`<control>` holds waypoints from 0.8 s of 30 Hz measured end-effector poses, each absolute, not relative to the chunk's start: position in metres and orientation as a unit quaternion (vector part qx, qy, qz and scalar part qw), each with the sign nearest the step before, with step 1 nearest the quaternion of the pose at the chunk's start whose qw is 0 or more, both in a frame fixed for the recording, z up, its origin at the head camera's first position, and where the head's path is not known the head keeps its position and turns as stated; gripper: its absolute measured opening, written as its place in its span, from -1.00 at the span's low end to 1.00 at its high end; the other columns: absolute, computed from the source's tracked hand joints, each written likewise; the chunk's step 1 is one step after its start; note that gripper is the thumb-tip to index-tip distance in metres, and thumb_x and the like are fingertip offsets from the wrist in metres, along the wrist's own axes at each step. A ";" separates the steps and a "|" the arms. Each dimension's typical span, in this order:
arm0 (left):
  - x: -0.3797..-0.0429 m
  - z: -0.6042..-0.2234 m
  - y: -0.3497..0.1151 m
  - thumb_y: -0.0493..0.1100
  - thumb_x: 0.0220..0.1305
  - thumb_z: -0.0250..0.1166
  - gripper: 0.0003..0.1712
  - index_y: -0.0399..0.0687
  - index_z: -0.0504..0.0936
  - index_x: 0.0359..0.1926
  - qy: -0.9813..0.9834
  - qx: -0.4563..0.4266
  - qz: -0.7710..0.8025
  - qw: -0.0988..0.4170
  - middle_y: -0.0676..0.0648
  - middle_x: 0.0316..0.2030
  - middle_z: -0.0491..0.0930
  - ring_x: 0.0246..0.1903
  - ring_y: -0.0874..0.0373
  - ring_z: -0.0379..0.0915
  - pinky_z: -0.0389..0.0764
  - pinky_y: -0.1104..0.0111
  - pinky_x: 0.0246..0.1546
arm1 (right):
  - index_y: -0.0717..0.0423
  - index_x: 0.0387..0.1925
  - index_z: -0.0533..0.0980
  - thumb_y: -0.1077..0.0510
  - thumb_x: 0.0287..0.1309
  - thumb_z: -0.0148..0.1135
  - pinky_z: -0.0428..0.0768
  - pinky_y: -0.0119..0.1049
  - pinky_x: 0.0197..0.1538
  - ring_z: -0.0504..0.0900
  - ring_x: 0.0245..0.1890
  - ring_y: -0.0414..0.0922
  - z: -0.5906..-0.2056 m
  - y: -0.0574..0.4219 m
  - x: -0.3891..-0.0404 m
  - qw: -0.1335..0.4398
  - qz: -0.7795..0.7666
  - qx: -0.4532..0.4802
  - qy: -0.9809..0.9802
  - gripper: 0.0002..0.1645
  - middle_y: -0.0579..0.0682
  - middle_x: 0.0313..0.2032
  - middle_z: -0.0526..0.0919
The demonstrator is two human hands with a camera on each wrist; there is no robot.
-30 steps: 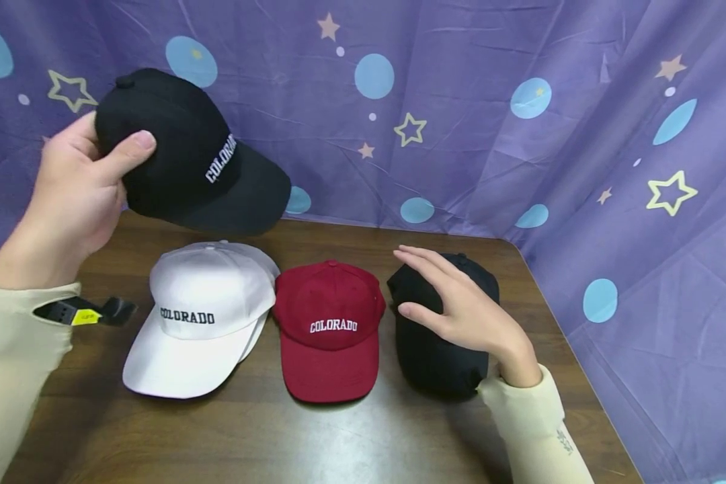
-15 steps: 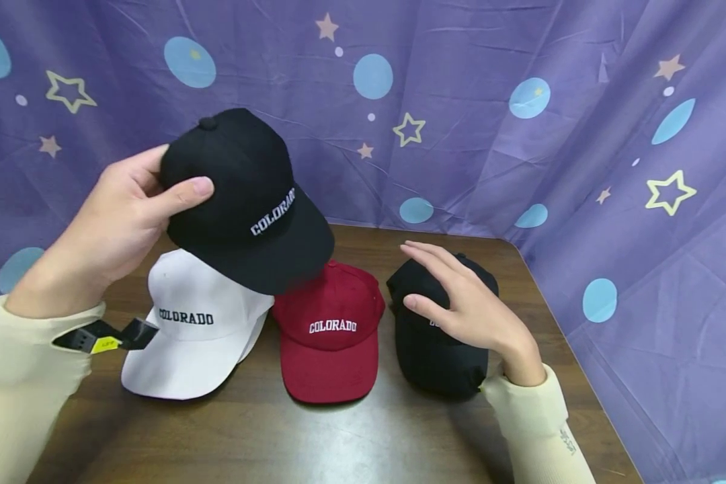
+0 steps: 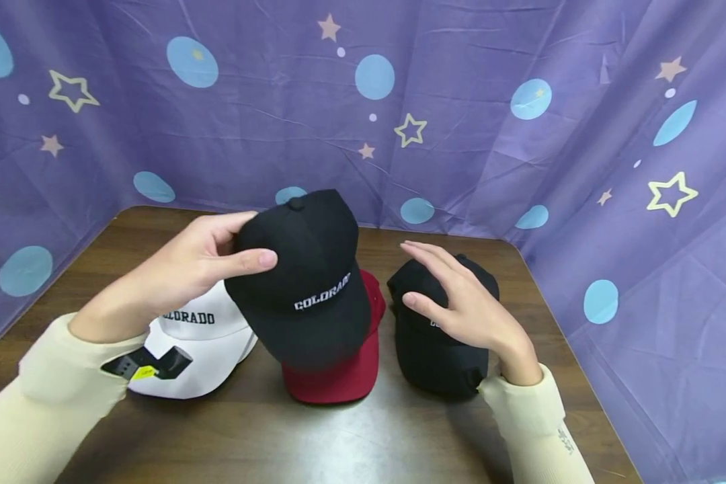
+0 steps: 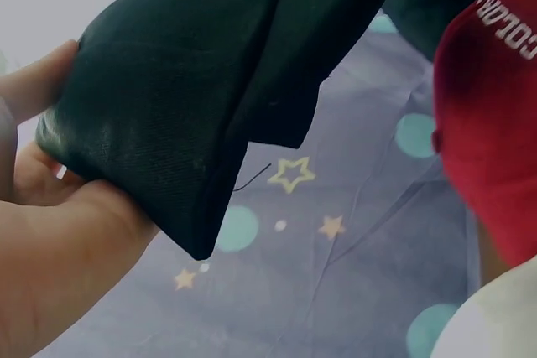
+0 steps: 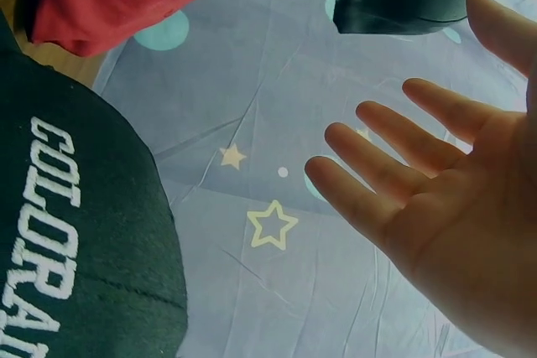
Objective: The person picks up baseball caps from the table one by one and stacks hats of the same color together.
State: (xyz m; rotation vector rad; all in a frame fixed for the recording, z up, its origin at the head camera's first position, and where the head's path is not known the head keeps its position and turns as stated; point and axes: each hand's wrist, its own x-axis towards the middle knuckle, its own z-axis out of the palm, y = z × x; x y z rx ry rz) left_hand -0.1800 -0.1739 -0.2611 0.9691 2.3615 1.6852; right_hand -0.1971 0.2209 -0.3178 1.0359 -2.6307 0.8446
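Note:
My left hand (image 3: pixel 208 259) grips a black baseball cap (image 3: pixel 305 269) by its left side, thumb across the outer crown. White COLORADO lettering runs over its front, and the brim tilts down to the right. The held cap hangs over a red cap (image 3: pixel 339 383), hiding most of that cap's crown in the head view. Above a second black cap (image 3: pixel 441 363) on the table, my right hand (image 3: pixel 468 309) hovers with straight, spread fingers (image 5: pixel 369 165) and holds nothing. Part of the second black cap's lettering is covered by this hand.
White caps (image 3: pixel 199 349), stacked so that a second brim edge shows, sit at the left, partly behind my left wrist. A wooden table (image 3: pixel 248 437) bears all the caps. Purple curtains (image 3: pixel 460 168) with stars and dots stand at the back and sides.
The black cap in my left hand has come down and to the right, from above the white caps to over the red one. My right hand has barely shifted.

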 end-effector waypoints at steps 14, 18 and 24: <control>-0.185 -0.293 -0.140 -0.30 0.50 0.31 -0.75 -0.19 0.66 0.14 0.706 0.404 0.550 0.189 -0.20 -0.01 0.72 0.01 -0.02 0.68 0.73 0.15 0.08 | -0.23 0.64 0.21 -0.02 0.47 0.34 0.43 -0.07 0.48 0.38 0.49 -0.12 -0.323 0.213 -0.200 0.087 0.326 0.375 -0.863 -0.16 -0.18 0.55 0.31; -0.186 -0.297 -0.132 -0.29 0.48 0.35 -0.72 -0.12 0.69 0.15 0.698 0.417 0.546 0.203 -0.18 0.02 0.71 0.03 -0.07 0.64 0.70 0.18 0.11 | -0.18 0.61 0.27 0.05 0.47 0.33 0.45 -0.13 0.46 0.42 0.46 -0.13 -0.324 0.212 -0.203 0.080 0.346 0.400 -0.845 -0.21 -0.13 0.52 0.37; -0.189 -0.302 -0.125 -0.30 0.45 0.37 -0.72 -0.02 0.71 0.13 0.700 0.412 0.542 0.216 -0.13 0.00 0.72 0.04 -0.08 0.62 0.69 0.17 0.12 | -0.10 0.46 0.45 0.11 0.50 0.28 0.48 -0.14 0.45 0.52 0.37 -0.15 -0.326 0.214 -0.208 0.034 0.395 0.429 -0.812 -0.43 -0.16 0.36 0.56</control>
